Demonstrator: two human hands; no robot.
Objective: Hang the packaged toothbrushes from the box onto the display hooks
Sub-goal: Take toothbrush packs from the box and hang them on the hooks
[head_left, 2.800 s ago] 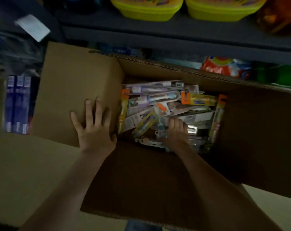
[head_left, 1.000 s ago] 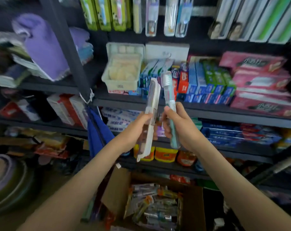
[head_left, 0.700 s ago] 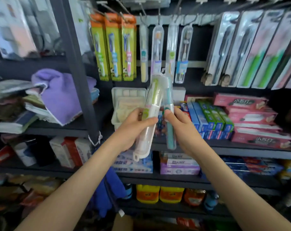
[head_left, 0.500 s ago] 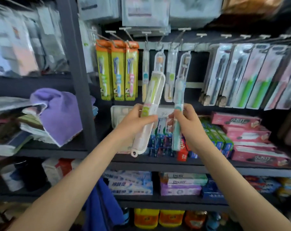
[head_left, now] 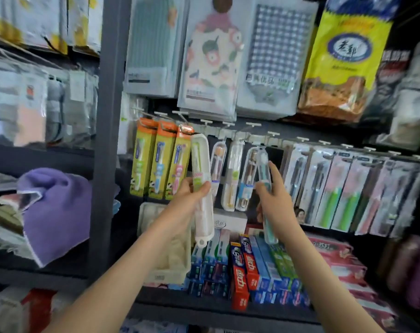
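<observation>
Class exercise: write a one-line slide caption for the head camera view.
Left hand and right hand each raise a packaged toothbrush, white-cased and teal, toward the display hooks.

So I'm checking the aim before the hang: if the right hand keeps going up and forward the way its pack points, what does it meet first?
Probably the clear toothbrush pack already hanging there: the right hand has its teal toothbrush pack tipped just beside it. Depth is uncertain.

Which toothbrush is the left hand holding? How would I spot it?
Find the row of hooks under the hanging cloths. Just right of the three orange-topped boxes, the left hand holds up a white case with a green label, larger than the clear packs beside it.
</observation>
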